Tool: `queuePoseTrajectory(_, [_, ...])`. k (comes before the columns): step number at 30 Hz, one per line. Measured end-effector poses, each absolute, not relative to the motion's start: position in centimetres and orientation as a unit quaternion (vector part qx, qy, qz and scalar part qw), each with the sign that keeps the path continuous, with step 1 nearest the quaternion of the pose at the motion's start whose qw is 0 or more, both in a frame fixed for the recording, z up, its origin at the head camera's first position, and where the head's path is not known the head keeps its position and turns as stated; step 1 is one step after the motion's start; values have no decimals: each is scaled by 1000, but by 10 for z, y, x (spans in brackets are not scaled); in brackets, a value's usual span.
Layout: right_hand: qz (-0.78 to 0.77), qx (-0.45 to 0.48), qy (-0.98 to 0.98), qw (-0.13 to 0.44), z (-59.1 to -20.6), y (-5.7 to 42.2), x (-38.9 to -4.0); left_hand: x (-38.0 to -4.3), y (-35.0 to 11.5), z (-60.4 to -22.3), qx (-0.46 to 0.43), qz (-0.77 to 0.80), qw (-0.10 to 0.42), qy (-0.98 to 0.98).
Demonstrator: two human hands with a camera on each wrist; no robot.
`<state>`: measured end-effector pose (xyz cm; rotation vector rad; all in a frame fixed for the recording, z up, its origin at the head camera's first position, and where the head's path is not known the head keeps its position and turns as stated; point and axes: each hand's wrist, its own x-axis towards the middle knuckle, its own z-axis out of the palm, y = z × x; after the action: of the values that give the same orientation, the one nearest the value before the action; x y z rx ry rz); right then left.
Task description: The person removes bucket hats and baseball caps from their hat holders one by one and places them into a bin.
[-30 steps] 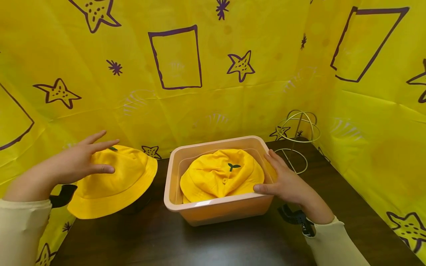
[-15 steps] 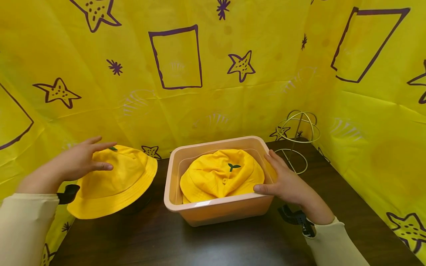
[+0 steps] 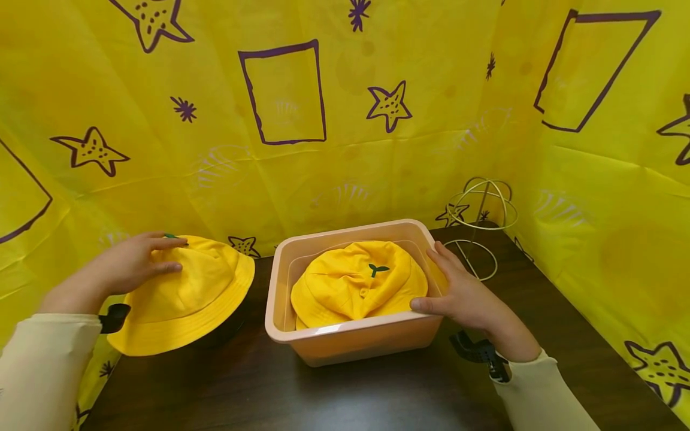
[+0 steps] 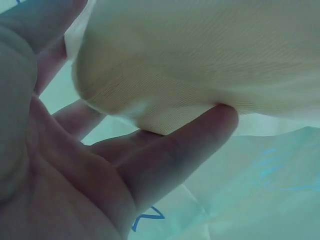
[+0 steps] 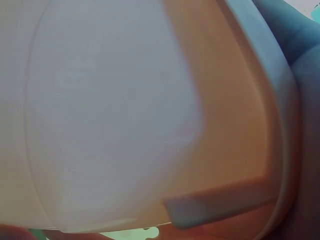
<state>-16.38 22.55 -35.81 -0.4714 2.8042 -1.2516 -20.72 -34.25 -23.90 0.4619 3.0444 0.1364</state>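
Observation:
A yellow bucket hat (image 3: 202,284) with a green sprout mark stands at the left, propped on something dark that is mostly hidden. My left hand (image 3: 132,263) rests on its crown, thumb in front and fingers over the top. In the left wrist view a fingertip (image 4: 225,117) touches the pale-looking cloth of the hat (image 4: 165,65). A pink plastic basin (image 3: 366,344) holds another yellow hat (image 3: 345,281), crumpled, its sprout mark upward. My right hand (image 3: 463,293) holds the basin's right rim, thumb at the near corner. The right wrist view shows the basin wall (image 5: 232,125) up close.
A gold wire hat stand (image 3: 487,227) is at the back right, behind my right hand. Brown tabletop (image 3: 323,398) stretches in front of the basin. Yellow printed cloth (image 3: 431,54) hangs behind and on both sides.
My left hand has come down onto the left hat's crown, its raised fingers lowering over the top. The right hand, the basin and both hats stay where they were.

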Motion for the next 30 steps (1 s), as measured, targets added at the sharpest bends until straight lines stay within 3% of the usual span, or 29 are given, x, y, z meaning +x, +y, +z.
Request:
queuePoseTrajectory(19, [-411,-151,899,17,-358,225,-163,-212,-346,-244,154,45,-32,987])
queuePoseTrajectory(30, [-406,-149,902,16,-357,225,-162,-210,-349,-243,139,60,-37,988])
